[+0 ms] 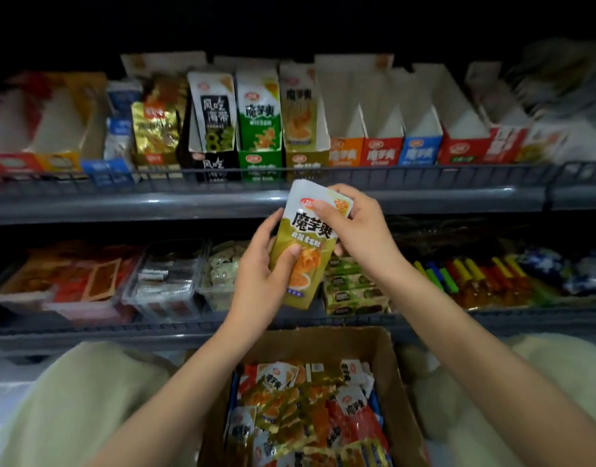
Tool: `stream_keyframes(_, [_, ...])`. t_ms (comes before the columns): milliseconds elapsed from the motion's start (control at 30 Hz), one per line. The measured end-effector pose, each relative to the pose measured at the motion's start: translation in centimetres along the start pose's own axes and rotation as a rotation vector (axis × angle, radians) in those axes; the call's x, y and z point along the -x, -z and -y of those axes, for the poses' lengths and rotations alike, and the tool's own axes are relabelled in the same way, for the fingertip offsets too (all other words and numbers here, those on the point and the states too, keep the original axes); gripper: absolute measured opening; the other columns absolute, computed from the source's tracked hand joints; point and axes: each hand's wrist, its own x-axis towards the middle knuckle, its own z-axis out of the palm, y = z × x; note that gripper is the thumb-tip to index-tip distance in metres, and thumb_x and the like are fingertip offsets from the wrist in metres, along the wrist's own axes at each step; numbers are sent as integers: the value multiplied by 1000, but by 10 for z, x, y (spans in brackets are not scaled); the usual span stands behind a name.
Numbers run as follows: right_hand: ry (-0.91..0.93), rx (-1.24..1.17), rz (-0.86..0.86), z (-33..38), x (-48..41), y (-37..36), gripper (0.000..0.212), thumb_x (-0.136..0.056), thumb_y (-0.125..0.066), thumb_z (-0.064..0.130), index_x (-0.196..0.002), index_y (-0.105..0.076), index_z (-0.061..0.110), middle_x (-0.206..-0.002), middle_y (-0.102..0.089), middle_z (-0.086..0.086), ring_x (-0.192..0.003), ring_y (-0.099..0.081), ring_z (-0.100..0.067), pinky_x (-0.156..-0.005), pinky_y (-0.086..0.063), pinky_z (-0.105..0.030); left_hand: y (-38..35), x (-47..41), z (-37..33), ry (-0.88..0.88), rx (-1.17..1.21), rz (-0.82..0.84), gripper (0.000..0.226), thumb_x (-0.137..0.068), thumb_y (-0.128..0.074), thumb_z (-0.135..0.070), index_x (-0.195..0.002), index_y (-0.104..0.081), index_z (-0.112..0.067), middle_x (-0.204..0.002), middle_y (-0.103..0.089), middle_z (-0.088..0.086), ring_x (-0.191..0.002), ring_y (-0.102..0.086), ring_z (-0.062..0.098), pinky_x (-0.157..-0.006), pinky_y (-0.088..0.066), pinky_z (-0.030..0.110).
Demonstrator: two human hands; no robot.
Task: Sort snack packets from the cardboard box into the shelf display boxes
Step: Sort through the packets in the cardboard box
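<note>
Both hands hold a gold-and-white snack packet [306, 261] upright in front of the shelves. My left hand [264, 267] grips its lower left edge, thumb on the front. My right hand [352, 227] pinches its top right corner. Below, between my knees, the cardboard box [399, 392] holds several mixed packets in gold, red and white. On the upper shelf, a gold display box [301, 160] with matching packets stands directly above the held packet, next to a green display box [259, 160] and a black display box [215, 166].
Right of the gold box stand empty orange [345, 151], red [381, 151], blue [419, 150] and red [463, 150] display boxes. A grey wire rail [424, 176] fronts the upper shelf. The lower shelf holds trays of other snacks and coloured sticks [475, 274].
</note>
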Motion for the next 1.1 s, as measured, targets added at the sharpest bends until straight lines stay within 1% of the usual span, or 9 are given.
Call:
stream_keyframes(100, [30, -34, -44, 15, -19, 4, 1, -91, -60, 11, -90, -60, 12, -70, -63, 2, -51, -58, 1, -41, -35, -8, -6, -18, -8, -75, -108, -33, 33, -93, -57, -15, -113, -46, -39, -102, -64, -17, -92, -63, -4, -76, -51, 17])
stream_keyframes(267, [-36, 20, 19, 35, -54, 15, 18, -93, -57, 26, -109, -55, 16, -84, -66, -3, -52, -61, -3, -33, -38, -17, -16, -57, -15, -171, -283, -93, 35, -92, -57, -34, -125, -44, -30, -98, -62, -19, -88, -63, 2, -77, -55, 37])
stream_keyframes(433, [-205, -23, 164, 40, -83, 31, 41, -93, -58, 20, -127, -36, 20, -114, -60, -2, -95, -66, -16, -47, -54, -23, -19, -95, -9, -234, -326, -126, 29, -93, -56, -35, -111, -39, -51, -93, -59, -35, -87, -59, -9, -75, -54, 31])
stream_keyframes(567, [-238, -144, 130, 38, -110, 31, 28, -91, -61, 14, -118, -56, 12, -103, -70, -5, -85, -71, -17, -52, -55, -19, -27, -123, -3, -293, -357, -158, 45, -93, -48, -48, -131, -43, -26, -97, -58, -23, -89, -62, 3, -75, -56, 38])
stream_keyframes(667, [-105, -117, 62, 45, -131, 29, 18, -90, -61, 11, -107, -59, 17, -98, -70, -2, -75, -70, -11, -52, -54, -18, -30, -144, -8, -364, -434, -216, 63, -90, -40, -55, -140, -37, -18, -102, -53, -24, -92, -60, 6, -74, -53, 25])
stream_keyframes(767, [86, -113, -19, 57, -153, 29, 16, -91, -59, 11, -99, -57, 25, -98, -70, 1, -79, -70, -10, -55, -54, -18, -22, -162, -1, -445, -538, -289, 65, -92, -42, -50, -146, -24, -18, -128, -52, 0, -117, -46, 8, -96, -40, 26])
stream_keyframes(867, [250, -164, -127, 59, -174, 30, 18, -91, -58, 9, -105, -55, 21, -104, -68, 0, -85, -69, -10, -57, -53, -17, -15, -174, 17, -450, -707, -342, 69, -90, -50, -42, -146, -18, -16, -132, -50, 11, -120, -38, 15, -104, -26, 24])
stream_keyframes(967, [329, -168, -179, 50, -190, 29, 19, -92, -57, 9, -107, -52, 21, -109, -66, -4, -87, -67, -10, -60, -52, -16, -14, -181, 32, -403, -866, -415, 64, -90, -49, -39, -139, -29, -4, -122, -57, 10, -116, -45, 18, -110, -21, 35])
stream_keyframes(1100, [350, -135, -201, 36, -204, 27, 21, -93, -57, 10, -101, -49, 28, -100, -64, 6, -78, -63, 0, -60, -48, -14, -13, -184, 38, -452, -1023, -396, 33, -91, -39, -33, -106, -61, -13, -113, -61, 6, -113, -54, 22, -105, -24, 43])
